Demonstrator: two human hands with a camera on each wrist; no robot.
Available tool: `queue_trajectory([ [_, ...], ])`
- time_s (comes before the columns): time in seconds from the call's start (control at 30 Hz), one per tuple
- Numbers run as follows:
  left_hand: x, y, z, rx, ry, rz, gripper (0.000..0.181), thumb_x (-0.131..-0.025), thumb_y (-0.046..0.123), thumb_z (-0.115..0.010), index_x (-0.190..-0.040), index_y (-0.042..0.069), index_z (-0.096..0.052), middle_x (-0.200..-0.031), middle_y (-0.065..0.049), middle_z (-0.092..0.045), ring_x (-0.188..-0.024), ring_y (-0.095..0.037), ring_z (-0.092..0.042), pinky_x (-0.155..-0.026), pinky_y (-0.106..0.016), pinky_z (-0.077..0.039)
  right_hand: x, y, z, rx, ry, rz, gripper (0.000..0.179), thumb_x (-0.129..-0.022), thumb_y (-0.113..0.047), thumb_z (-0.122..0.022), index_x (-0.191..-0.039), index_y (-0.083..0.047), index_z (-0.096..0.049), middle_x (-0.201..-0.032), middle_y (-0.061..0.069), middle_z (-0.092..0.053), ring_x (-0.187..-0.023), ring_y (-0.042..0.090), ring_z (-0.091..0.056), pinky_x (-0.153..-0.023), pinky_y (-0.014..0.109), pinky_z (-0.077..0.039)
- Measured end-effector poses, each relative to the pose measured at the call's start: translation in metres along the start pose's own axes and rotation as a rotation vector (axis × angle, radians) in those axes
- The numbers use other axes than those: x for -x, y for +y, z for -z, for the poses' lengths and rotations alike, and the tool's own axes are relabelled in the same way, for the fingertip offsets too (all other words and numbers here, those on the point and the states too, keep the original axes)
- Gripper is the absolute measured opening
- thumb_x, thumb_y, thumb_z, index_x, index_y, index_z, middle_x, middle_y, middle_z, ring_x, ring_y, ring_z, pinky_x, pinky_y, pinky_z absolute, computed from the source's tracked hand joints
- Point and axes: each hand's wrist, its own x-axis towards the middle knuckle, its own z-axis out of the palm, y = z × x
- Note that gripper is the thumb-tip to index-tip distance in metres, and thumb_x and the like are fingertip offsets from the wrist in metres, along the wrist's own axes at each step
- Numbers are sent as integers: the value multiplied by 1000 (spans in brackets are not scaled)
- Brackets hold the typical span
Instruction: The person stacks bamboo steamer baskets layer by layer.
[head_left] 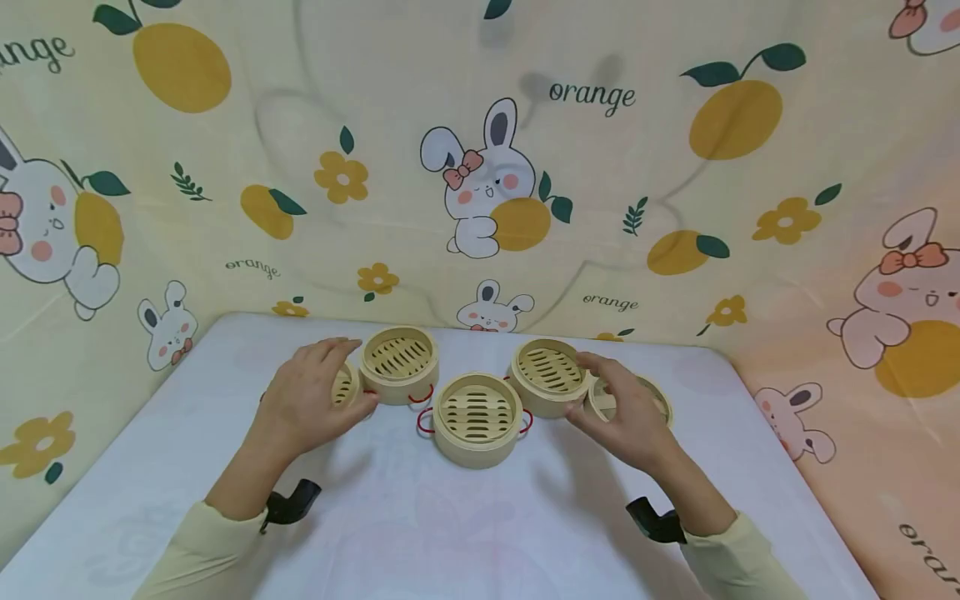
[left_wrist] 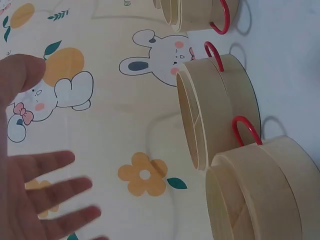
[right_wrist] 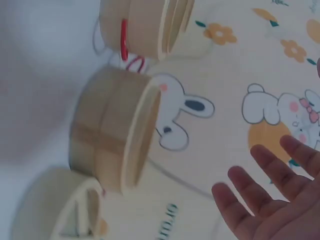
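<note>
Several small round bamboo steamer baskets stand in a V on the white table. My left hand (head_left: 311,396) is held over the leftmost basket (head_left: 345,386), hiding much of it, with fingers spread and nothing in its grasp. Beside it is a second steamer basket (head_left: 400,358). The nearest steamer basket (head_left: 477,417) has red side loops and a slatted face. My right hand (head_left: 626,412), its fingers apart and holding nothing, hovers over the rightmost basket (head_left: 658,398), which shows a crossbar in the right wrist view. Left of that hand stands another slatted steamer basket (head_left: 547,371).
A cloth printed with rabbits and oranges (head_left: 487,183) hangs behind and beside the table (head_left: 450,533). Each wrist carries a black mount: a left one (head_left: 292,502) and a right one (head_left: 656,522). Red loops (left_wrist: 246,129) stick out from the baskets' sides.
</note>
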Motion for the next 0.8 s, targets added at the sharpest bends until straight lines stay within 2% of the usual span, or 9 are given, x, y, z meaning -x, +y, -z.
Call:
queue_trajectory([
  [0.1, 2, -1, 0, 23, 13, -16, 66, -67, 58, -59, -115, 14, -53, -112, -4, -55, -99, -24, -52, -77, -43, -45, 0, 2, -8, -103, -23, -55, 61, -72, -31, -69, -125, -18, -43, -122, 0, -50, -106, 19, -50, -77, 39, -46],
  [0.2, 4, -3, 0, 39, 36, -29, 59, -66, 55, -61, -109, 14, -57, -104, -1, -59, -93, -21, -55, -72, -40, -47, 0, 2, -17, -184, -59, -135, 59, -71, -30, -70, -123, -23, -43, -118, -2, -52, -105, 21, -51, -78, 39, -47],
  [0.3, 7, -5, -1, 45, 42, -34, 54, -67, 54, -61, -105, 15, -59, -100, 0, -60, -89, -19, -56, -69, -39, -47, 2, 2, -27, -237, -94, -181, 58, -71, -27, -71, -122, -24, -43, -114, 0, -53, -104, 23, -52, -80, 40, -47],
  [0.4, 10, -9, -4, 58, 40, -32, 50, -67, 52, -62, -102, 16, -60, -100, 1, -61, -91, -18, -57, -71, -38, -47, 4, 3, -38, -257, -110, -179, 59, -70, -22, -72, -122, -21, -44, -114, 5, -54, -102, 27, -53, -78, 41, -47],
  [0.5, 12, -13, -8, 72, 50, -37, 44, -68, 49, -63, -98, 17, -62, -102, 1, -61, -94, -18, -56, -75, -38, -47, 6, 5, -46, -264, -113, -174, 56, -71, -23, -71, -120, -23, -45, -114, 6, -55, -102, 27, -53, -76, 41, -47],
  [0.7, 16, -22, -16, 90, 80, -59, 34, -67, 45, -65, -90, 19, -62, -101, 1, -60, -100, -17, -53, -81, -37, -45, 7, 4, -55, -299, -103, -168, 52, -70, -23, -71, -117, -25, -48, -112, 7, -56, -101, 26, -54, -74, 42, -46],
  [0.8, 20, -26, -19, 90, 70, -42, 35, -65, 45, -68, -89, 20, -63, -102, 2, -59, -103, -17, -52, -79, -38, -45, 7, 6, -60, -316, -113, -176, 53, -70, -24, -71, -118, -21, -48, -112, 8, -56, -101, 28, -54, -74, 43, -46],
])
